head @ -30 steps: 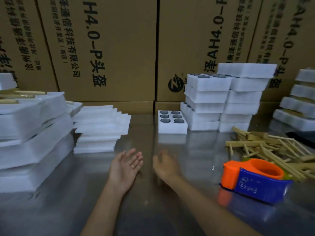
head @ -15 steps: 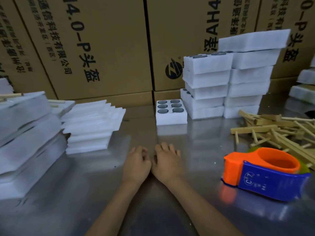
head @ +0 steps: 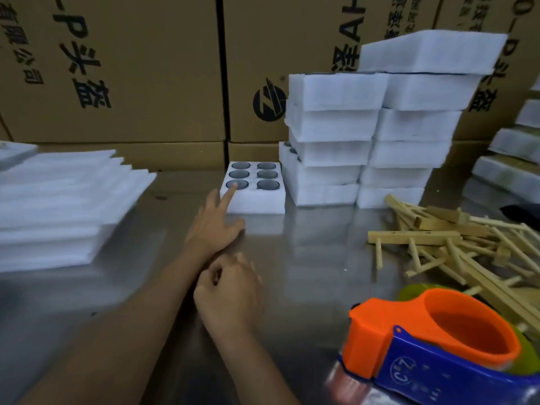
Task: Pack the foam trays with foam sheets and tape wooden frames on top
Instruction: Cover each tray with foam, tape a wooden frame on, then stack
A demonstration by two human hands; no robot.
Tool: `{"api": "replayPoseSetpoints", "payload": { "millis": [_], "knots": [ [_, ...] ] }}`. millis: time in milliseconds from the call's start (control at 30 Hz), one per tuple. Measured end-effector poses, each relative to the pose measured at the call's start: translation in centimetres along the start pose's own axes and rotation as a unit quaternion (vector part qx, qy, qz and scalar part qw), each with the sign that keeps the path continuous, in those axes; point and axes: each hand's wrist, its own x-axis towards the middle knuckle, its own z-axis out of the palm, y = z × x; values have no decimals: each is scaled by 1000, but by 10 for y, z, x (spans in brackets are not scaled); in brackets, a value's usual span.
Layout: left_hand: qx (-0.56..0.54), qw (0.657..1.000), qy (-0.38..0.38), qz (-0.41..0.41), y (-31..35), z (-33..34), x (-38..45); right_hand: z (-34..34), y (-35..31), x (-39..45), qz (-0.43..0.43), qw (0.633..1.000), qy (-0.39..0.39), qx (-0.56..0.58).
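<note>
Since half a second ago, when both hands lay flat side by side on the metal table [head: 306, 258], the left hand [head: 214, 222] has reached forward and the right hand [head: 230, 290] has drawn back towards the body. The left hand now stretches out with its fingers extended, the index fingertip touching the near-left edge of a white foam tray [head: 254, 197] that holds six dark round pieces; the hand grips nothing. The right hand sits just behind the left wrist, its fingers loosely curled and holding nothing. Well to the left of the left fingers lies a stack of foam sheets [head: 67, 206]. Beyond and to the right of the pointing fingertip, just beside the tray, stand two stacks of foam trays [head: 371, 135]. Farther right of the fingers sprawls a heap of wooden frames [head: 455, 241], and near the right hand, to its right, sits an orange and blue tape dispenser [head: 438, 343]. Cardboard boxes [head: 131, 68] with printed characters stand behind everything.
</note>
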Motion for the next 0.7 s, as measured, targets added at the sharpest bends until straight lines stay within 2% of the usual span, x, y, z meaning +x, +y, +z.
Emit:
{"api": "replayPoseSetpoints", "payload": {
  "millis": [267,500,700],
  "knots": [
    [-10,999,21,37,-6,5,30,0,1,0,-3,1000,-15,-5],
    [-34,999,33,10,-2,7,24,0,2,1,-1,1000,-19,11],
    [-129,991,20,-22,0,0,20,2,3,3,-10,1000,-7,5]
  ]
}}
